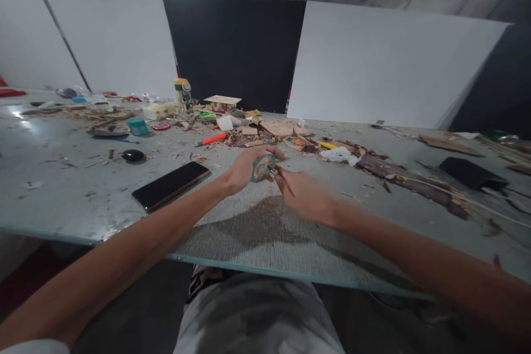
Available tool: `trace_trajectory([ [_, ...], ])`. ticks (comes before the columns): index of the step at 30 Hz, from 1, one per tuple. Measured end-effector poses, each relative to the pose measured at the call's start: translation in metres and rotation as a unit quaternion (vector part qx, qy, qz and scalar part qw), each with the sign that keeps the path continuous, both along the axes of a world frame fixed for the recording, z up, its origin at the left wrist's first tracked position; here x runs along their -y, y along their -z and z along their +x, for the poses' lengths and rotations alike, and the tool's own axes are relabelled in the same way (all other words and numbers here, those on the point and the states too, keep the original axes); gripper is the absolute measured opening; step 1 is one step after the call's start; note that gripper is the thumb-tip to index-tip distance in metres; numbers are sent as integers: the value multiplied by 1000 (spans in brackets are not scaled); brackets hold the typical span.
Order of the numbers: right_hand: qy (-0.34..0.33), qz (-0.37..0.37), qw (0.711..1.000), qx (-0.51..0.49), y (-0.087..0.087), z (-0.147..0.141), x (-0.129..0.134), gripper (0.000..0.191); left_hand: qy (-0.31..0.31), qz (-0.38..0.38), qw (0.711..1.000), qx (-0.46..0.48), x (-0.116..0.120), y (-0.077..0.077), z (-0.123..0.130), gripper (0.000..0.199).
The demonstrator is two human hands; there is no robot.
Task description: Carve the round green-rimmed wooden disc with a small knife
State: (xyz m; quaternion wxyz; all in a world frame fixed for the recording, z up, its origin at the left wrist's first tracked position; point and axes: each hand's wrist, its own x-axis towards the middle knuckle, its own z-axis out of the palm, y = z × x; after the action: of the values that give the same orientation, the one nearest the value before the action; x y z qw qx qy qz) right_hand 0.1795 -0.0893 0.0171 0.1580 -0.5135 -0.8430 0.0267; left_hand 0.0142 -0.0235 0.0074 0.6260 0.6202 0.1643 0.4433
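Observation:
Above the table's front part, my left hand (245,168) is wrapped round a small round teal-rimmed piece (260,169) with a tan, rough-looking face; its exact kind is unclear. My right hand (305,193), slightly blurred, pinches a short shiny metal tool (271,171). The tool's tip meets or overlaps the tan face, and most of its length is hidden by my fingers. Wood crumbs (271,213) are scattered on the tabletop beneath both hands. A dark phone (171,185) lies left of my left hand.
An orange-handled tool (213,139) and wood scraps (277,128) lie beyond my hands. A long bark-covered stick (409,181) and black object (473,172) are at right. A black oval object (133,155) and teal container (137,126) stand left. The table edge (249,270) runs before me.

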Motion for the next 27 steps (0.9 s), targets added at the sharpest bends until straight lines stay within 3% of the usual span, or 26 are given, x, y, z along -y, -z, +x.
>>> trace_trajectory([
  [7,-71,-38,994,-78,-10,9,1,33,99,3,995,-11,1,-6,-6,41],
  [12,-115,-99,976,-155,-13,6,7,43,85,40,995,33,-1,-10,-5,43],
  [15,-85,-47,986,-139,-11,6,6,43,90,34,994,57,-4,-8,-4,44],
  [18,-26,32,997,-63,-8,8,6,30,86,19,995,45,-5,-4,-3,41],
  [21,-17,38,998,-46,-7,9,8,28,77,23,997,21,-5,-2,-4,39],
  [24,-56,-54,985,-154,-8,6,10,37,75,37,996,30,-3,-4,-4,40],
  [26,-80,-199,941,-263,-10,4,12,41,77,40,995,46,-2,-8,-4,41],
  [27,-91,-285,900,-316,-12,4,13,41,78,41,995,54,-1,-9,-3,41],
])
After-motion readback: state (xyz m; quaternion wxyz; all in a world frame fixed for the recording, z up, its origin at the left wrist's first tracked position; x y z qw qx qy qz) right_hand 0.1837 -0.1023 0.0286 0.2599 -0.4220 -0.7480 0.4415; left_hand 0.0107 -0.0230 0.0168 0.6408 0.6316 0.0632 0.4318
